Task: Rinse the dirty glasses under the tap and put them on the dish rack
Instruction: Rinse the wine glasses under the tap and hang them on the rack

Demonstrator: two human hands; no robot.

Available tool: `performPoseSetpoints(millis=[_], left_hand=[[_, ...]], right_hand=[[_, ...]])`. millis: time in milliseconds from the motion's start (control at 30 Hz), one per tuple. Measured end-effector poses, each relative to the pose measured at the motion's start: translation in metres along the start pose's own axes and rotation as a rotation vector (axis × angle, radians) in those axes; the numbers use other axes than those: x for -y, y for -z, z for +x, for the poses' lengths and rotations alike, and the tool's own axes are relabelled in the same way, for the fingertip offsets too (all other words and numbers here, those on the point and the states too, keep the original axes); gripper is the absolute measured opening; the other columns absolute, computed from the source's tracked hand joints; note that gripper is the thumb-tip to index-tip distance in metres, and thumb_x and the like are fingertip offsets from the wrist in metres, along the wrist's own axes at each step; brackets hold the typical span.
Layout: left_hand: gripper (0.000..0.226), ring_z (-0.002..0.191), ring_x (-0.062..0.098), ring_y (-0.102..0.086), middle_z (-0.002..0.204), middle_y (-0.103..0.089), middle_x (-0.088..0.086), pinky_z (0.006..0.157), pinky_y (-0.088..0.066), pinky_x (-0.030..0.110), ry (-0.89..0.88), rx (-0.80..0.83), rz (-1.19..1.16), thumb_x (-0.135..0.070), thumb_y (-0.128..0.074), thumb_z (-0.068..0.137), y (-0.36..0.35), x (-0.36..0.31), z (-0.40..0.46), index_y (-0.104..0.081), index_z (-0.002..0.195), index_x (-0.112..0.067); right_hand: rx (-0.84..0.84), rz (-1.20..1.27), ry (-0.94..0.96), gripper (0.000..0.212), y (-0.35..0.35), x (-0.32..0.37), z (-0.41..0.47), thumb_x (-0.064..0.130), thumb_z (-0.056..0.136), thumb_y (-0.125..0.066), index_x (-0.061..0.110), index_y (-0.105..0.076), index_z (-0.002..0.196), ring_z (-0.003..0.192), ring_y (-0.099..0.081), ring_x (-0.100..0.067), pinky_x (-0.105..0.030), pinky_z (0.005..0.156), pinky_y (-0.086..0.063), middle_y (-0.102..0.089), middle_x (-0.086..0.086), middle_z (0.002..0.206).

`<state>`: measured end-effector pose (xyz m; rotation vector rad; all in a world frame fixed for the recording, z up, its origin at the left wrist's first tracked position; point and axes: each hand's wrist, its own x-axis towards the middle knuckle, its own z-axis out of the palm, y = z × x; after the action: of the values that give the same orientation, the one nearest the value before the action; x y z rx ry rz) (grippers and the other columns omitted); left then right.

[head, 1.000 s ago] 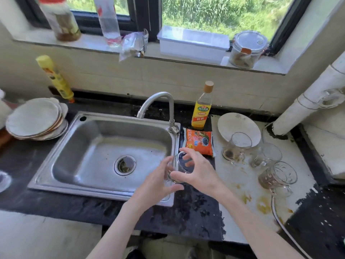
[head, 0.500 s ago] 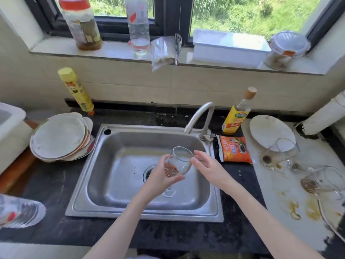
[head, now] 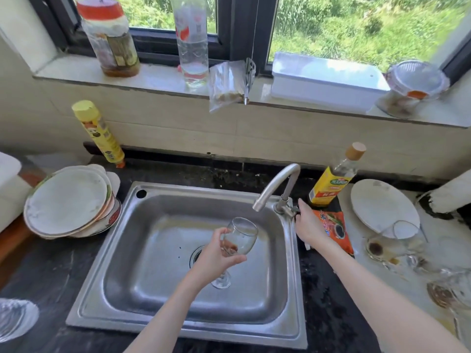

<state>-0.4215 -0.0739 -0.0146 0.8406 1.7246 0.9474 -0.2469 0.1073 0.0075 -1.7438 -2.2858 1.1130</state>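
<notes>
Now that the right hand (head: 309,226) has let go of the glass (head: 239,239) and reached to the tap (head: 277,187), its fingertips sit at the small lever at the tap's base, loosely spread and not clearly gripping it. The left hand (head: 216,256) alone holds the glass, fingers wrapped round the bowl, tilted over the sink (head: 158,319) just below and left of the spout; brown dregs show inside. A second ago both hands were on it over the counter's edge. No water runs yet, so rinsing is about to begin, I judge. More dirty glasses (head: 397,240) wait on the right counter. No dish rack is in view.
</notes>
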Motion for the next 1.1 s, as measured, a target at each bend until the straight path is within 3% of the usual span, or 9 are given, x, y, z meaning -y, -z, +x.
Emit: performPoseSetpoints(millis=[67, 167, 267, 367, 467, 633, 767, 1100], left_hand=[[0.066, 0.083, 0.012, -0.063, 0.095, -0.063, -0.002, 0.088, -0.050, 0.035, 0.016, -0.009, -0.005, -0.028, -0.082, 0.068, -0.001, 0.002, 0.005, -0.038, 0.117, -0.031], [0.067, 0.086, 0.013, -0.065, 0.097, -0.064, 0.001, 0.091, -0.050, 0.039, 0.047, -0.028, -0.021, -0.029, -0.083, 0.066, -0.003, 0.007, 0.007, -0.039, 0.116, -0.031], [0.065, 0.067, -0.002, -0.059, 0.096, -0.064, 0.000, 0.080, -0.049, 0.022, 0.092, -0.033, -0.040, -0.021, -0.081, 0.070, -0.006, 0.008, 0.005, -0.039, 0.119, -0.025], [0.062, 0.057, -0.009, -0.053, 0.094, -0.062, 0.000, 0.067, -0.044, 0.009, 0.106, -0.029, -0.034, -0.017, -0.080, 0.071, -0.010, 0.006, 0.005, -0.039, 0.118, -0.022], [0.063, 0.062, -0.011, -0.058, 0.095, -0.062, -0.003, 0.068, -0.044, 0.006, 0.110, -0.026, -0.023, -0.017, -0.080, 0.071, -0.011, 0.004, 0.007, -0.038, 0.118, -0.023], [0.069, 0.087, 0.002, -0.064, 0.107, -0.063, -0.003, 0.090, -0.049, 0.031, 0.141, -0.034, -0.007, -0.030, -0.083, 0.065, -0.010, 0.004, 0.009, -0.039, 0.117, -0.030], [0.065, 0.087, 0.007, -0.066, 0.101, -0.066, -0.002, 0.091, -0.050, 0.035, 0.156, -0.058, -0.049, -0.024, -0.083, 0.066, -0.013, 0.002, 0.006, -0.042, 0.116, -0.031], [0.064, 0.086, 0.013, -0.068, 0.096, -0.069, -0.002, 0.088, -0.052, 0.036, 0.175, -0.056, -0.094, -0.023, -0.084, 0.063, -0.021, 0.000, 0.004, -0.046, 0.113, -0.029]], right_hand=[[0.027, -0.044, 0.001, 0.059, -0.004, -0.001, 0.008, 0.007, 0.096, -0.040, 0.011, -0.017, 0.150, 0.140, -0.029, -0.027, -0.038, 0.111, -0.030, -0.028, -0.010, 0.153], [-0.073, -0.077, 0.029, 0.050, -0.011, -0.003, 0.009, 0.011, 0.097, -0.041, 0.010, -0.030, 0.146, 0.133, -0.040, -0.028, -0.038, 0.104, -0.035, -0.041, -0.011, 0.145], [-0.087, -0.083, 0.120, 0.048, -0.027, -0.013, 0.001, 0.011, 0.098, -0.041, 0.015, -0.034, 0.145, 0.132, -0.041, -0.024, -0.035, 0.104, -0.036, -0.042, -0.005, 0.145], [-0.011, -0.177, 0.195, 0.054, -0.051, -0.024, -0.004, 0.012, 0.096, -0.042, 0.013, -0.025, 0.148, 0.140, -0.031, -0.022, -0.033, 0.111, -0.029, -0.030, -0.006, 0.153], [0.043, -0.422, 0.222, 0.059, -0.067, -0.029, 0.000, 0.011, 0.098, -0.037, 0.007, -0.009, 0.150, 0.146, -0.010, -0.023, -0.026, 0.115, -0.010, -0.011, -0.012, 0.158], [0.097, -0.671, 0.243, 0.063, -0.076, -0.033, 0.008, 0.009, 0.095, -0.036, 0.003, -0.004, 0.150, 0.146, 0.003, -0.032, -0.033, 0.118, 0.000, 0.000, -0.023, 0.156], [0.122, -0.781, 0.270, 0.065, -0.079, -0.036, 0.011, 0.011, 0.095, -0.036, 0.004, -0.002, 0.150, 0.146, 0.006, -0.034, -0.037, 0.118, 0.002, 0.003, -0.025, 0.156], [0.140, -0.710, 0.288, 0.059, -0.075, -0.038, 0.015, 0.013, 0.095, -0.040, 0.006, -0.014, 0.148, 0.146, 0.003, -0.031, -0.034, 0.118, 0.000, -0.002, -0.022, 0.156]])
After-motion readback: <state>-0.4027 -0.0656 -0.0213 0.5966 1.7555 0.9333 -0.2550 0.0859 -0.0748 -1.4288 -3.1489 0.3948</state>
